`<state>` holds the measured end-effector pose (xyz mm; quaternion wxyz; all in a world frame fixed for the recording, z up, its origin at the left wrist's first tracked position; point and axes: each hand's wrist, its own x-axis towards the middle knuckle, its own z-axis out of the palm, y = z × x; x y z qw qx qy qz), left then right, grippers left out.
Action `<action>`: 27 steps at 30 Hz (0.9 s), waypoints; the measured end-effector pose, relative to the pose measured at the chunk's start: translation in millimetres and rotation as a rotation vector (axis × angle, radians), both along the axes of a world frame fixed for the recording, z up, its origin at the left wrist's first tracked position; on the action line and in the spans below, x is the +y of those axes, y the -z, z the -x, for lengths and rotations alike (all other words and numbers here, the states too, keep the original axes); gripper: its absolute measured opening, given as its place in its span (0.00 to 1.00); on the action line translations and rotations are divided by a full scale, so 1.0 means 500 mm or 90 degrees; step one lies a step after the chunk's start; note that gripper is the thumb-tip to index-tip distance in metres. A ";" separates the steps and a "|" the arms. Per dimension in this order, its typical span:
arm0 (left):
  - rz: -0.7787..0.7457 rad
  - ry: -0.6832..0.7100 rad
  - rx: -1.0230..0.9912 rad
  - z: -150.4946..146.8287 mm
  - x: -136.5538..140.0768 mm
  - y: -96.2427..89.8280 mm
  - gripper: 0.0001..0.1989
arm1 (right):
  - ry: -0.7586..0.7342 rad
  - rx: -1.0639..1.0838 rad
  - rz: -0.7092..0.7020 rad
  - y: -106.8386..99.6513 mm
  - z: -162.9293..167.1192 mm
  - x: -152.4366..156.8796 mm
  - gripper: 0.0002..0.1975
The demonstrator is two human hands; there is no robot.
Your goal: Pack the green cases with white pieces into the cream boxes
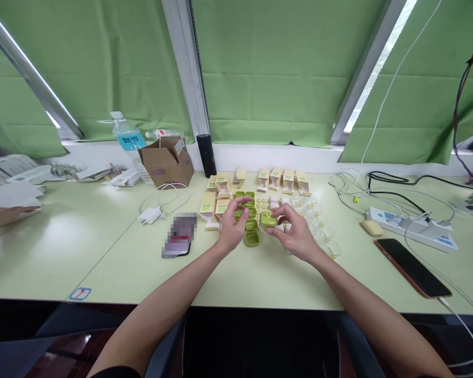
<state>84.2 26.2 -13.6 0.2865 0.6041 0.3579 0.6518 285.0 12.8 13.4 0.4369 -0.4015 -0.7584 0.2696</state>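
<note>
My right hand pinches a small rounded green case between thumb and fingers, just above the table. To its left, my left hand is held with thumb and fingers apart in a curve and nothing visible between them. Partly behind that hand are rows of open green box halves. Small yellow pieces lie in rows beside them. Several pale pinkish-white pieces sit behind my right hand, which hides part of them. Clear plastic shells are spread to the right.
Small cream cartons stand behind and left of my hands, and more cartons at the back. A cardboard box, water bottle and phone are left. Right lie a power strip and black phone. Another person's hand shows far left.
</note>
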 end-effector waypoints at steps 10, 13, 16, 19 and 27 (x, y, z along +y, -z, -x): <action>0.039 -0.084 0.059 0.010 0.012 -0.002 0.10 | -0.038 -0.304 -0.006 0.034 -0.026 -0.049 0.27; 0.058 -0.139 0.153 0.019 0.021 -0.011 0.12 | -0.058 -0.342 -0.067 0.043 -0.019 -0.049 0.21; 0.055 -0.156 0.254 0.030 0.040 -0.026 0.12 | -0.058 -0.369 -0.095 0.049 -0.016 -0.050 0.20; 0.065 -0.169 0.349 0.036 0.069 -0.044 0.12 | -0.049 -0.384 -0.108 0.043 -0.021 -0.054 0.24; 0.273 -0.201 0.827 -0.005 0.190 -0.067 0.19 | -0.006 -0.207 -0.140 0.005 -0.059 -0.017 0.17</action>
